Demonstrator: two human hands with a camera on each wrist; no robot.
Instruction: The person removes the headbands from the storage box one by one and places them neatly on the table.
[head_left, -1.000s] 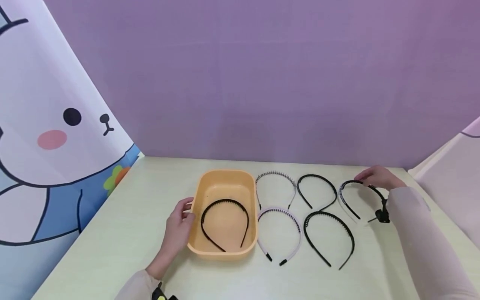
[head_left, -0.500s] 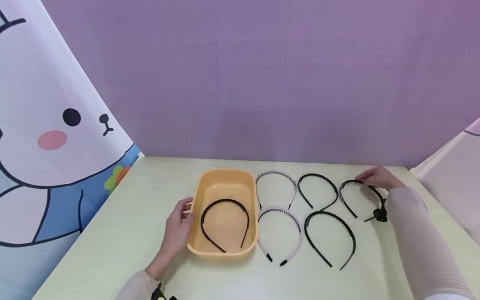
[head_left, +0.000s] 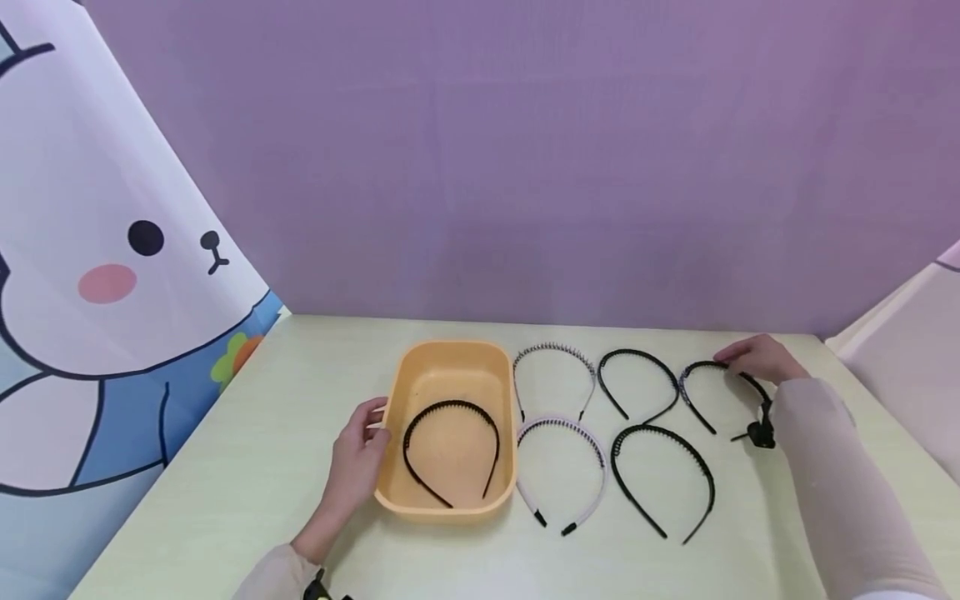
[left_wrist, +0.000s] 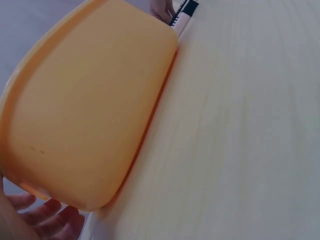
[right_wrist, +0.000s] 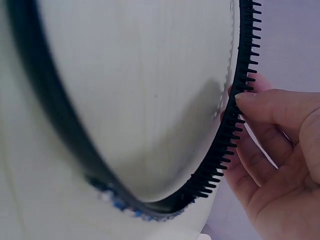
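Observation:
My right hand [head_left: 761, 358] pinches a black toothed headband [right_wrist: 245, 55] between thumb and fingers at the table's far right. Blue and clear stones stud one stretch of this headband in the right wrist view, and its legs point toward me. My left hand [head_left: 358, 450] holds the left side of an orange plastic basin [head_left: 446, 515], thumb by the rim and fingers curled against the outer wall. Inside the basin lies a black toothed headband [head_left: 453, 403]. The left wrist view shows mostly the basin's outside [left_wrist: 90, 100].
Right of the basin lie a thin spiky headband [head_left: 555, 345], a pale lilac headband [head_left: 592, 503] with black tips, and two black headbands, one behind [head_left: 637, 352] and one in front [head_left: 652, 428]. A purple backdrop [head_left: 480, 167] rises behind the table [head_left: 225, 500].
The right hand's headband has shifted slightly left and settled, its left side close to the neighbouring black headband. The left hand and basin stay put.

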